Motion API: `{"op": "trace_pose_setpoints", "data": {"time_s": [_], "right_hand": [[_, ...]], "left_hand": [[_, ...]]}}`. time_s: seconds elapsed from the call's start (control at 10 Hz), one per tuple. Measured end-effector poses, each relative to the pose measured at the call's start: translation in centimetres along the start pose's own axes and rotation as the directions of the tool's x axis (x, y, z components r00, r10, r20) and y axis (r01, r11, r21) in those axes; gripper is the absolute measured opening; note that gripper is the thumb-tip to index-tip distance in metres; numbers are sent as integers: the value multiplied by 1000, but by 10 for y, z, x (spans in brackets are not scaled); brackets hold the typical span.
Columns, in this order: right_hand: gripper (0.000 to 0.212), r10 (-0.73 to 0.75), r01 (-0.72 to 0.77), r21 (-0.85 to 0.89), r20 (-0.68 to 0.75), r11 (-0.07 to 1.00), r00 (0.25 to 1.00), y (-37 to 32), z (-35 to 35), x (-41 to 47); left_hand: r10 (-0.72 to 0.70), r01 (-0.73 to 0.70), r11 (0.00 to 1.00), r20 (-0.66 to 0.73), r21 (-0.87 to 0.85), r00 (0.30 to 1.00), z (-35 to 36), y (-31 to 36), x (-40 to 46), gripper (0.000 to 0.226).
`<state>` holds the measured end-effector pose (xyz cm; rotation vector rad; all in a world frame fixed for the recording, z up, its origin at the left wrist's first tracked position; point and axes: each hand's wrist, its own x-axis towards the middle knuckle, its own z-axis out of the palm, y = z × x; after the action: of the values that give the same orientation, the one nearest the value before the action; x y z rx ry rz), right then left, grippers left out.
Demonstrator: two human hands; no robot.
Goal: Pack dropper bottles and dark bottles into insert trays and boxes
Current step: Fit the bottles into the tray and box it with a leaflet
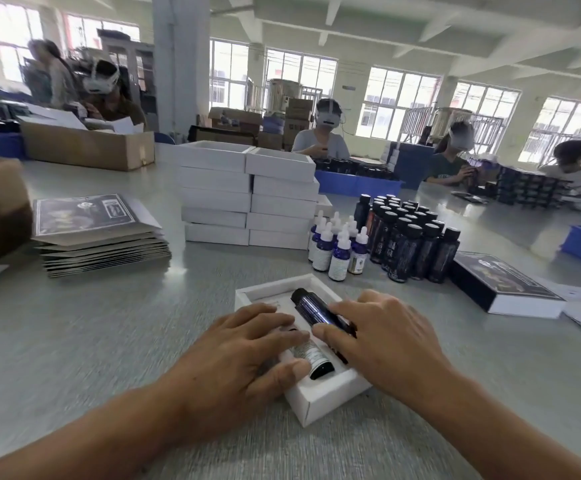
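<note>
A white insert tray (pixel 320 393) lies on the grey table in front of me. A labelled bottle (pixel 311 353) lies flat in it, and my left hand (pixel 244 348) rests on it with straight fingers. My right hand (pixel 375 334) holds a dark bottle (pixel 311 308) tilted over the tray, cap pointing away from me. Behind the tray stand several blue dropper bottles (pixel 337 244) and a block of dark bottles (pixel 410 237).
Two stacks of white boxes (pixel 247 195) stand mid-table. A pile of flat printed sleeves (pixel 98 233) lies at left, a dark printed box (pixel 504 285) at right. Brown cartons (pixel 88 147) sit far left. Other people work at tables behind.
</note>
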<state>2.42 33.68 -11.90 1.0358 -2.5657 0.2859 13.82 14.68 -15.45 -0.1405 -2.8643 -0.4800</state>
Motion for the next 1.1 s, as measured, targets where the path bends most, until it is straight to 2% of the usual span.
{"op": "trace_pose_setpoints", "data": {"time_s": [0.4, 0.6, 0.7, 0.8, 0.9, 1.0, 1.1], "right_hand": [[45, -10, 5, 64, 68, 998, 998, 4, -2, 1], [52, -54, 48, 36, 183, 998, 982, 8, -1, 2], [54, -17, 3, 60, 232, 998, 973, 10, -2, 0], [58, 28, -99, 226, 299, 969, 954, 12, -1, -6], [58, 41, -139, 320, 293, 937, 955, 17, 1, -11], [49, 67, -156, 363, 247, 918, 967, 20, 1, -12], [43, 147, -211, 335, 205, 919, 968, 26, 3, -13]], "left_hand": [[9, -9, 1000, 7, -6, 1000, -2, 0, -1, 70], [4, -4, 1000, 28, 3, 1000, -1, 1, -1, 73], [6, -6, 1000, 31, 11, 1000, 0, 2, -2, 75], [5, -7, 999, 47, 31, 999, 0, 3, -2, 74], [15, -18, 998, 45, 65, 999, 0, 4, -1, 73], [30, -31, 998, 12, 59, 999, 0, 7, -2, 68], [-1, 10, 998, -137, 65, 991, -3, -2, -3, 66]]}}
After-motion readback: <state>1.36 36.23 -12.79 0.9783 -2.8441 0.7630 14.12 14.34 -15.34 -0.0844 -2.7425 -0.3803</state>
